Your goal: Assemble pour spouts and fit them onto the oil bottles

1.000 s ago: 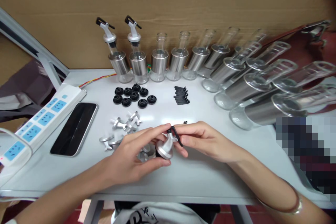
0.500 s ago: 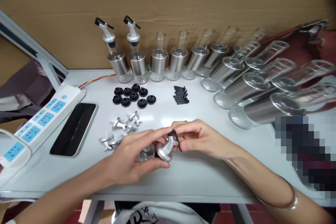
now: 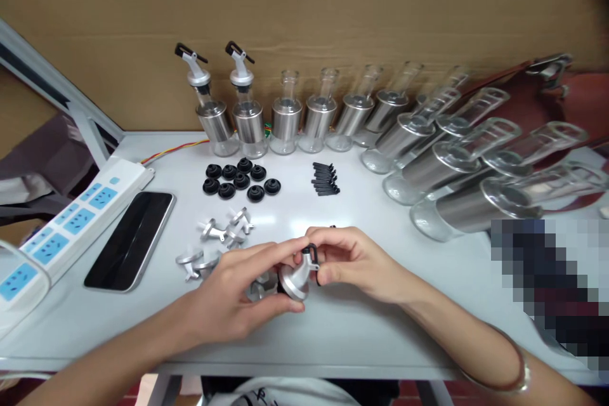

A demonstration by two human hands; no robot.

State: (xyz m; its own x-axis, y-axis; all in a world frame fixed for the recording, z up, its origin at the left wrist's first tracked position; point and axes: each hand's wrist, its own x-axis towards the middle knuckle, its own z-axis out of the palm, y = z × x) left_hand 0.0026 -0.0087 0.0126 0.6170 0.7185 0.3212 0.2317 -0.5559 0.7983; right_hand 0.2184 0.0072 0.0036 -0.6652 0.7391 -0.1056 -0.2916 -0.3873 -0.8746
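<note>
Above the near part of the tabletop (image 3: 361, 339), the left hand (image 3: 231, 295) clasps a silver pourer top (image 3: 295, 281) round its base while the right hand (image 3: 354, 266) pinches its black lever (image 3: 314, 254), which might slip or crack if pushed crookedly.

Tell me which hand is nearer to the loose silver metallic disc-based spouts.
Left. The left hand is beside these spouts, partly hiding them; the right hand is farther, to their right.

head view | worn on head | faces forward and down | close above table (image 3: 361, 339), front edge to back
</note>
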